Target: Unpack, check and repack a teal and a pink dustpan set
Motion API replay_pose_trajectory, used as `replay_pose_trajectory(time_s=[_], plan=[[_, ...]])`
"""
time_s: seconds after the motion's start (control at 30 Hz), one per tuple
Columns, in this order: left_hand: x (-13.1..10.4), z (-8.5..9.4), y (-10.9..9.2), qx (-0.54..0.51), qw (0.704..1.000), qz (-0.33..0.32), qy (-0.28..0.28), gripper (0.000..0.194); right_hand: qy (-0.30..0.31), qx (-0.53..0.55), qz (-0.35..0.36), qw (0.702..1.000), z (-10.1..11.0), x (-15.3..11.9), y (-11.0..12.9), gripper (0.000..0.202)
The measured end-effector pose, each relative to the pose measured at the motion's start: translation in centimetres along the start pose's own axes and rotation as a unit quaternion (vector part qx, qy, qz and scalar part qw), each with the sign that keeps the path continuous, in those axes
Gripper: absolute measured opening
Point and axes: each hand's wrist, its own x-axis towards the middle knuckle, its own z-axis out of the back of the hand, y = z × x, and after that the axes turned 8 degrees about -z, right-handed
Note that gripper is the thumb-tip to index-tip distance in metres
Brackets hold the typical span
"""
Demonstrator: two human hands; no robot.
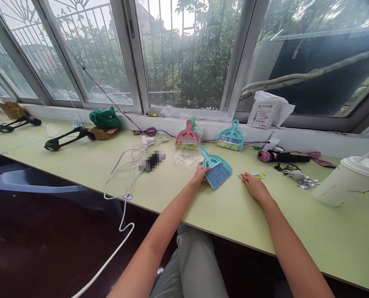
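Pinching the left edge of a small teal plastic dustpan (224,162) with a matching blue-bristled brush (218,175) nested in it, the left hand (200,173) has its thumb on top, close to where the bristles begin; its other fingers are mostly hidden. The set lies between the two hands, touching the left one and a short way apart from the right, its looped handle pointing toward the window and its bristles toward the table's near edge.

The right hand (253,185) rests palm down on the pale green table (234,219), fingers close together and reaching over the left end of a flat, green-and-white printed card (259,176). Whether they pinch the card or only press on it, I cannot tell.

Beyond the left hand lies a crumpled clear plastic wrapper (187,159), and behind that a row of wrapped dustpan sets leans by the sill, with a pink one (188,135) in front. A wrapped teal set (231,135) stands to its right, well apart from both hands. Off to the left are tangled white cables (122,163); past the right hand sit a bunch of keys (296,174), a rolled black-and-pink cloth item (280,157) and a large white lidded cup (342,182).
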Motion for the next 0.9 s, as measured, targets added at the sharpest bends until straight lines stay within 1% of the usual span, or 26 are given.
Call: replay_pose_trajectory(time_s=[0.07,0.17,0.23,0.27,0.3,0.4,0.47,0.53,0.67,0.73,0.8,0.9], plan=[[0.0,-0.1,0.0,-0.002,1.000,0.002,0.000,0.055,-0.049,0.010,-0.032,0.998,0.9,-0.3,0.7,0.042],[-0.2,-0.5,0.1,-0.004,1.000,0.007,0.004,0.052,-0.135,0.023,-0.115,0.984,2.2,-0.6,1.6,0.048],[-0.3,-0.7,0.0,-0.006,1.000,0.011,0.004,0.050,-0.155,0.014,-0.142,0.978,2.6,-0.8,2.0,0.047],[-0.3,-0.8,0.0,-0.007,1.000,0.011,0.004,0.049,-0.144,-0.001,-0.143,0.979,2.7,-0.8,2.0,0.045],[-0.4,-0.9,-0.1,-0.007,1.000,0.009,0.005,0.048,-0.118,-0.019,-0.140,0.983,2.6,-0.9,2.0,0.044],[-0.5,-1.0,-0.5,-0.008,1.000,0.009,-0.005,0.047,-0.019,-0.056,-0.145,0.988,2.4,-1.0,1.7,0.043],[-0.5,-0.9,-0.8,-0.012,1.000,0.019,-0.015,0.048,0.004,-0.060,-0.160,0.985,2.4,-1.1,1.7,0.041],[-0.5,-0.9,-1.0,-0.016,0.999,0.026,-0.020,0.048,-0.001,-0.065,-0.145,0.987,2.3,-1.2,2.0,0.041],[-0.6,-1.0,-1.0,-0.020,0.999,0.019,-0.026,0.047,-0.009,-0.059,-0.052,0.997,1.7,-1.3,3.0,0.042],[-0.5,-1.0,-1.0,-0.023,0.999,0.021,-0.027,0.048,-0.018,-0.040,-0.030,0.999,1.4,-1.1,3.3,0.041],[-0.5,-0.9,-1.0,-0.018,0.999,0.025,-0.029,0.048,-0.033,-0.010,-0.042,0.999,1.2,-1.0,3.2,0.037],[-0.4,-0.7,-1.0,-0.006,0.999,0.026,-0.033,0.047,-0.055,0.026,-0.083,0.995,1.3,-0.7,2.7,0.041]])
